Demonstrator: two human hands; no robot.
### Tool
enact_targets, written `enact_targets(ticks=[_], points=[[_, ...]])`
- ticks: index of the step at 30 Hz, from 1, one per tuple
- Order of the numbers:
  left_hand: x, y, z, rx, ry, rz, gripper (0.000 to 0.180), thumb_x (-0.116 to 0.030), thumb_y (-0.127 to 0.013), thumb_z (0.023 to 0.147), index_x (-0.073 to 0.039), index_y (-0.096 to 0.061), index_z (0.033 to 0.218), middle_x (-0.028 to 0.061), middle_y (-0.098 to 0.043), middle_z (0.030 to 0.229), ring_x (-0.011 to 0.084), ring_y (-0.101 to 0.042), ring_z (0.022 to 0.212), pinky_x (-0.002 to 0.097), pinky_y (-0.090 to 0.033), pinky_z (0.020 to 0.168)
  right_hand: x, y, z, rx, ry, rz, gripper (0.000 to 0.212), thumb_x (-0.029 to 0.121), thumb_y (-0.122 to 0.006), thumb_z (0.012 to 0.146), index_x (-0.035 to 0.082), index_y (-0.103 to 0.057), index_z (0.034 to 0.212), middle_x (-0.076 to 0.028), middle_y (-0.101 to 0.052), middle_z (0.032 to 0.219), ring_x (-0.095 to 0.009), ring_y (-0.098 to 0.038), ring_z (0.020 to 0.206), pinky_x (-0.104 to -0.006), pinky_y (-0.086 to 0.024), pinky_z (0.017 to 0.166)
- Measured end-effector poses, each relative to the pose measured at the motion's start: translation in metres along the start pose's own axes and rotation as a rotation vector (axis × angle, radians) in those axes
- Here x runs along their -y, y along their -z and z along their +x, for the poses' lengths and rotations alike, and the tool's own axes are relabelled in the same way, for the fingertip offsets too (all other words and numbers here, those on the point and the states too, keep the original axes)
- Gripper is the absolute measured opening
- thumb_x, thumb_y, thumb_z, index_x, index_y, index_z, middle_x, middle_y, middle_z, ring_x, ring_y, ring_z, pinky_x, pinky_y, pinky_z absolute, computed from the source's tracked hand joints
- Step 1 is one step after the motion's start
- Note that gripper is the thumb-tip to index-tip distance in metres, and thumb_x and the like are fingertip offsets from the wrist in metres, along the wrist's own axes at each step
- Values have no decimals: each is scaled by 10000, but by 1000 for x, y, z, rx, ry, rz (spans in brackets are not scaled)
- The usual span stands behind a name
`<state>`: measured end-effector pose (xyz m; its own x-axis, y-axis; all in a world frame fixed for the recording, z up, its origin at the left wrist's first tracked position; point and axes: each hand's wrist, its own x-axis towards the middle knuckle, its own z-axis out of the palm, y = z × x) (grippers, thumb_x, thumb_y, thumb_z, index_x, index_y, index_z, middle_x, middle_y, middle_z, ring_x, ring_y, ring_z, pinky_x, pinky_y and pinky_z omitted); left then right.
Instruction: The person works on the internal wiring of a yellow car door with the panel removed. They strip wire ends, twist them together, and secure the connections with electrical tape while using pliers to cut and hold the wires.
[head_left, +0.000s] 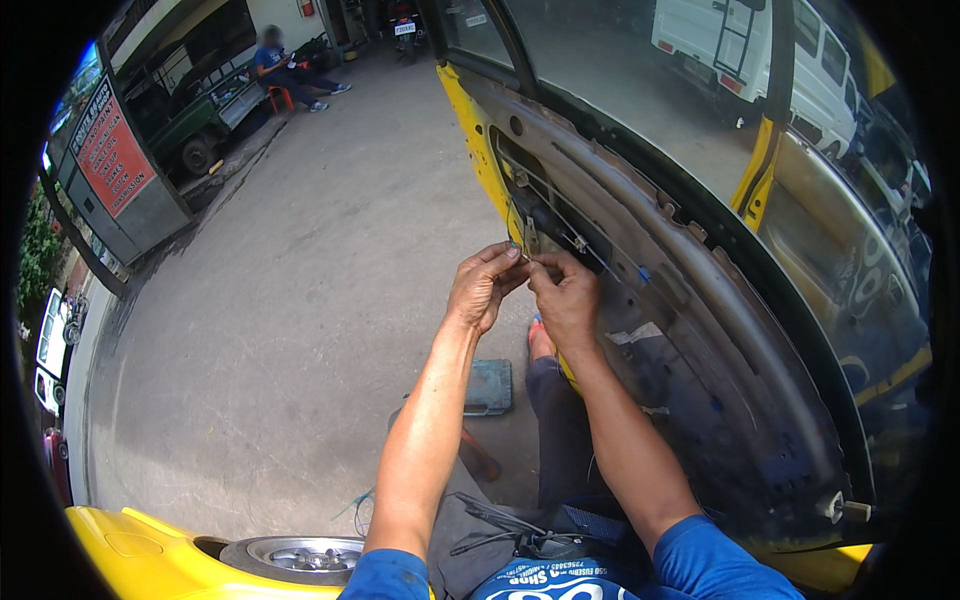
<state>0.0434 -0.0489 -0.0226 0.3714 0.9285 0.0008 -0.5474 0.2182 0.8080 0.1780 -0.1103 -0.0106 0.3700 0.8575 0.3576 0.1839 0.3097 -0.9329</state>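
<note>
1. The background is an open paved yard whose concrete floor (300, 300) runs back toward parked vehicles; one red sign (115, 150) stands at its left edge, and one person (285, 68) sits near the far edge.

2. One vehicle door (720, 330), yellow along its edge, stands to the right with its inner metal bare; an opening (575, 225) in that metal shows rods and a mechanism. The bare side faces the person, which seems to put the opening within easy reach.

3. The left hand (485, 288) and the right hand (567, 300), two in all, meet just beside the door's yellow edge, in front of the opening.

4. Fingers of both hands are bent into pinches, grasping one thin, wire-like piece (526, 256) between their tips. Its exact kind is too small to tell. The hands probably come this close because so slight a piece needs fingertip control from both sides.

5. That piece is near the lower end of the opening, by the yellow edge; whether it joins the door, I cannot tell.

6. One blue-green case (488, 388) lies on the floor near the legs, perhaps for handy reach. Several dark cables (500, 522) lie across the lap, too tangled to count.

7. One wheel (300, 555) shows under yellow bodywork (150, 550) at the lower left.
</note>
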Motion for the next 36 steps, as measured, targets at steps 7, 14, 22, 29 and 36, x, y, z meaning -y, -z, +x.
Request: enact_targets(ticks=[7, 14, 22, 29, 36], points=[[4, 5, 0, 45, -51, -29, 276, -142, -709, 985, 3, -651, 1212, 117, -721, 1099, 236, -693, 1042, 410, -551, 992, -6, -3, 5, -4, 83, -10, 85, 44, -731, 913, -21, -732, 967, -100, -755, 806, -146, -707, 696, -296, -551, 652], [0, 3, 2, -3, -65, -15, 249, -131, -706, 984, 3, -651, 1187, 105, -714, 1063, 221, -700, 995, 397, -565, 964, -13, -2, -2, 93, 51, 130, 145, -18, -709, 908, -14, -728, 1051, -94, -770, 902, -135, -723, 808, -278, -568, 756], [1, 6, -2, -33, -17, 29, 241, -136, -697, 991, -4, -624, 1180, 92, -698, 1057, 221, -702, 1033, 407, -574, 990, -30, 21, -19, 257, -142, -198, 188, 86, -697, 947, 4, -733, 1112, -127, -772, 976, -204, -741, 910, -350, -571, 817], [-1, 0, -2, -24, -58, 15, 318, -163, -720, 971, 35, -645, 1208, 102, -702, 1082, 214, -696, 1013, 396, -551, 1000, -95, 16, -89, 1036, -170, -1003, 490, 381, -706, 968, -55, -701, 1191, -289, -718, 1143, -432, -677, 1136, -478, -522, 999], [-12, 5, -6, -37, -54, 39, 332, -167, -713, 973, 33, -636, 1226, 103, -706, 1066, 214, -697, 1005, 394, -550, 993, -147, -8, -118, 1064, -297, -1001, 496, 351, -698, 955, -19, -664, 1284, -277, -661, 1311, -384, -638, 1237, -466, -493, 1060]])
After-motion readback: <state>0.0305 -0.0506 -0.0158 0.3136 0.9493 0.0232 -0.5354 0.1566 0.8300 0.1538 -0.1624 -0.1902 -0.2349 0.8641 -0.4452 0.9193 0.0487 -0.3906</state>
